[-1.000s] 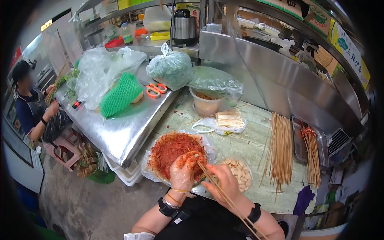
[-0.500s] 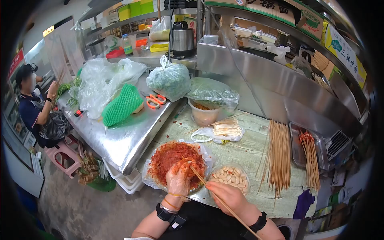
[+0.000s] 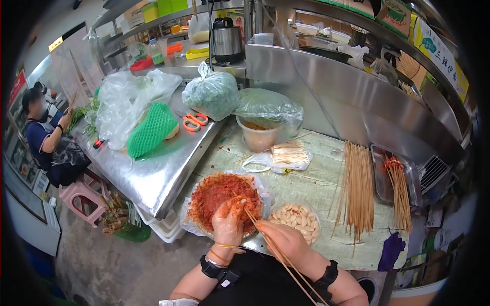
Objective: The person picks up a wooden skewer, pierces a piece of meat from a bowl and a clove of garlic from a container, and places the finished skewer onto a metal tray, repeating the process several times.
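Note:
My left hand (image 3: 228, 219), in a clear plastic glove smeared red, is over a bowl of chunky red paste (image 3: 208, 196). Its fingers are pinched together at the skewer tips; a pale bit shows there, too small and covered to name. My right hand (image 3: 287, 244), bare, grips two thin bamboo skewers (image 3: 273, 246) that slant from the left fingertips down past my wrist. Just beyond my right hand is a round clear tub of pale, clove-shaped pieces (image 3: 295, 220), some flecked red.
Bamboo skewers (image 3: 358, 191) lie in a bundle on the right, beside a tray (image 3: 380, 176) with red-tipped skewers (image 3: 395, 183). Behind stand a bag-covered tub (image 3: 258, 136) and thin white sticks (image 3: 288, 152). Scissors (image 3: 194, 122) lie on the steel table (image 3: 163, 176). A person (image 3: 43, 135) sits far left.
Two skewers now show in my right hand where one showed before. My left fingers have shifted slightly right around the skewer tips. The whole view has tilted a little.

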Tool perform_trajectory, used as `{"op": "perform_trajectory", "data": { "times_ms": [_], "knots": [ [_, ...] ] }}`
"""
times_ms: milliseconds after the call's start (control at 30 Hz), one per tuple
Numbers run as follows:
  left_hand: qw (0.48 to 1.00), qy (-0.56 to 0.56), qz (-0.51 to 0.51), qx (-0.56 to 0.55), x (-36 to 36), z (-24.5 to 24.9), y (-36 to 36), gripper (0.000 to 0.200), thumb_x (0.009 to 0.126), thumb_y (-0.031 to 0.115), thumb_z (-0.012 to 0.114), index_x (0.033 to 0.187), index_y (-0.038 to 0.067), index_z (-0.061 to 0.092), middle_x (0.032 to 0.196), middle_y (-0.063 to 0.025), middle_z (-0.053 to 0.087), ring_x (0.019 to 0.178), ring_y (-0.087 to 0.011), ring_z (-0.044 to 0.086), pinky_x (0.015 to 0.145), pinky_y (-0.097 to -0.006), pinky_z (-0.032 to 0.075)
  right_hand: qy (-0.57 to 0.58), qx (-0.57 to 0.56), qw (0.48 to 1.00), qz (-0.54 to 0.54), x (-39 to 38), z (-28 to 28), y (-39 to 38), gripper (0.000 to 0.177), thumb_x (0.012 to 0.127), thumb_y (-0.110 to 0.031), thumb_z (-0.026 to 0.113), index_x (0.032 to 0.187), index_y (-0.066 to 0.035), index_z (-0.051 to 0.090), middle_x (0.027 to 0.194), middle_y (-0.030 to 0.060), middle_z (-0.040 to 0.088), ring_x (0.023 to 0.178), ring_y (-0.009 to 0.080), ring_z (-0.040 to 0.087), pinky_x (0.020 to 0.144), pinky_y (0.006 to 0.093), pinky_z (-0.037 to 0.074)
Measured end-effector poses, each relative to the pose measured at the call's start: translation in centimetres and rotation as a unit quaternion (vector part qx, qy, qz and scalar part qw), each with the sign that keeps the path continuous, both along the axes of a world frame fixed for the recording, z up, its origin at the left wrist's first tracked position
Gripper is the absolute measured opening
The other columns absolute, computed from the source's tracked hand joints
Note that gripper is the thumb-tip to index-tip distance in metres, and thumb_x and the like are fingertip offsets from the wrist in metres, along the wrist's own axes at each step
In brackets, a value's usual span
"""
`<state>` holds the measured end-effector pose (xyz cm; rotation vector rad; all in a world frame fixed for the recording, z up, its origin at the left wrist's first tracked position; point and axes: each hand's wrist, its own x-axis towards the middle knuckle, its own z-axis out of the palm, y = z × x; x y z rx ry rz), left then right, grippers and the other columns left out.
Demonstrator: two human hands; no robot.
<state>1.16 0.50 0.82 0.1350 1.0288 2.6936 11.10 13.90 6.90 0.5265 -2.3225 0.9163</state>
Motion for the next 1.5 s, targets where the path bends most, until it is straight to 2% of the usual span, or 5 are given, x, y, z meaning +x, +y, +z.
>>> {"op": "perform_trajectory", "data": {
  "times_ms": [367, 533, 1067, 1167, 1500],
  "knots": [
    [0.999, -0.008, 0.052, 0.011, -0.8, 0.4, 0.2, 0.033, 0.089, 0.005, 0.056, 0.121, 0.003, 0.049, 0.107, -0.0091, 0.06, 0.096, -0.0185, 0.061, 0.079, -0.0313, 0.054, -0.053, -0.087, 0.994, 0.048, 2.5, 0.8, 2.2, 0.029, 0.082, -0.006, 0.063, 0.109, 0.001, 0.057, 0.085, 0.0126, 0.062, 0.071, 0.0226, 0.063, 0.063, 0.0285, 0.051],
    [0.999, 0.033, 0.023, 0.02, -0.6, 1.1, 0.2, 0.036, 0.089, 0.004, 0.057, 0.123, 0.006, 0.047, 0.106, -0.0065, 0.059, 0.097, -0.017, 0.06, 0.08, -0.0305, 0.053, -0.198, -0.362, 0.911, -0.008, 4.6, 0.1, 2.7, 0.022, 0.091, -0.01, 0.052, 0.109, 0.002, 0.056, 0.084, 0.009, 0.063, 0.074, 0.0133, 0.063, 0.067, 0.0273, 0.051],
    [0.995, 0.056, 0.045, -0.068, -2.2, -2.1, -1.2, 0.045, 0.091, 0.008, 0.053, 0.134, 0.004, 0.039, 0.119, -0.012, 0.056, 0.101, -0.0192, 0.058, 0.08, -0.0292, 0.055, -0.14, -0.344, 0.928, -0.004, 2.7, -1.1, 2.1, 0.024, 0.089, -0.004, 0.053, 0.113, -0.005, 0.053, 0.083, 0.0013, 0.058, 0.072, 0.0096, 0.056, 0.066, 0.0236, 0.047],
    [0.995, 0.068, 0.059, -0.053, -2.7, -3.1, -1.7, 0.047, 0.091, 0.01, 0.054, 0.135, 0.006, 0.038, 0.126, -0.0132, 0.051, 0.108, -0.0214, 0.055, 0.083, -0.0327, 0.054, -0.246, -0.547, 0.797, 0.072, 4.4, -0.9, 4.0, 0.014, 0.091, -0.011, 0.057, 0.098, 0.0, 0.06, 0.086, 0.0047, 0.062, 0.077, 0.0113, 0.061, 0.07, 0.023, 0.05],
    [0.973, 0.14, 0.079, -0.166, -1.6, -0.9, -1.5, 0.041, 0.094, 0.012, 0.047, 0.134, 0.005, 0.039, 0.133, -0.0123, 0.046, 0.118, -0.0249, 0.049, 0.097, -0.038, 0.044, 0.148, -0.638, 0.72, -0.228, 9.6, -0.4, 23.4, 0.025, 0.094, -0.013, 0.049, 0.114, 0.001, 0.054, 0.104, 0.0098, 0.062, 0.095, 0.0198, 0.061, 0.083, 0.0317, 0.05]
  ]
}}
